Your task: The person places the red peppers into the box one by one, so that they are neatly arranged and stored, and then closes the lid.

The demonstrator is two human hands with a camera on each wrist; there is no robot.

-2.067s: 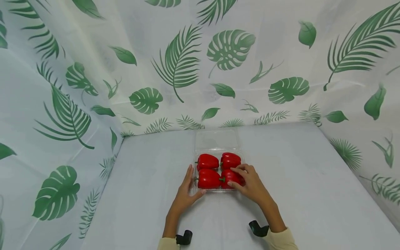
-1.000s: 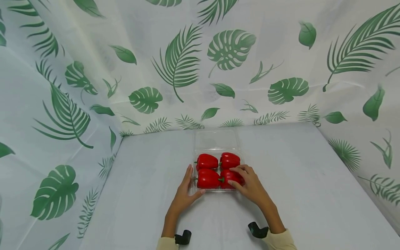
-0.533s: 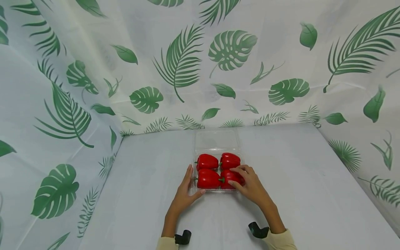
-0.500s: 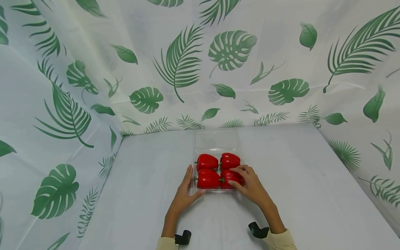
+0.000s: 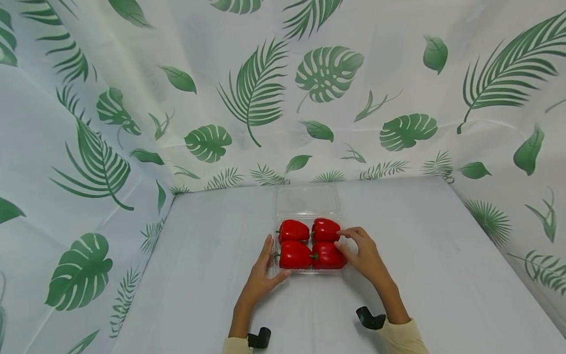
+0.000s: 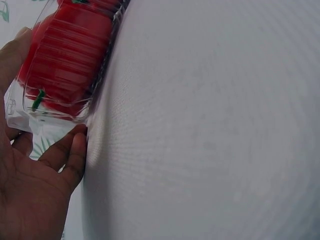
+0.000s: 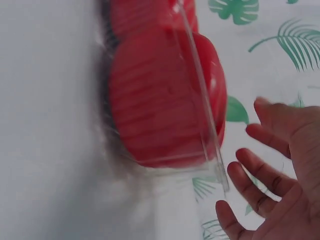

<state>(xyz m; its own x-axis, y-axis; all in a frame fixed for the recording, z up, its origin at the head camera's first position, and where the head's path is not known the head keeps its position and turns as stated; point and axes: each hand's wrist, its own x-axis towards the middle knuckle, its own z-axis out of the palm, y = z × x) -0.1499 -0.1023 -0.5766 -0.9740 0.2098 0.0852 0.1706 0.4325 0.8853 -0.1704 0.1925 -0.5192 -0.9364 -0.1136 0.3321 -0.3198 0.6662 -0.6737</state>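
Several red bell peppers fill a clear plastic clamshell container [image 5: 270, 261], two in the back row and two in front. The front right bell pepper [image 5: 328, 256] has its green stem toward the left. My left hand [image 5: 260, 279] rests at the container's front left corner, fingers straight along the left wall and thumb at the front edge. In the left wrist view, the thumb [image 6: 19, 52] lies along the clear wall. My right hand [image 5: 366, 253] is beside the right wall, fingers spread and holding nothing. Its fingertips overlap the right-hand peppers in the head view.
The container's clear lid [image 5: 306, 199] is folded back, away from me, on the white tabletop [image 5: 212, 236]. Leaf-printed white cloth [image 5: 274, 98] stands behind and at both sides. Black wrist devices [image 5: 370, 318] sit on both forearms.
My right hand has let go of the front right bell pepper and moved a little right and back, its fingers spreading. The left hand and the container have stayed put.
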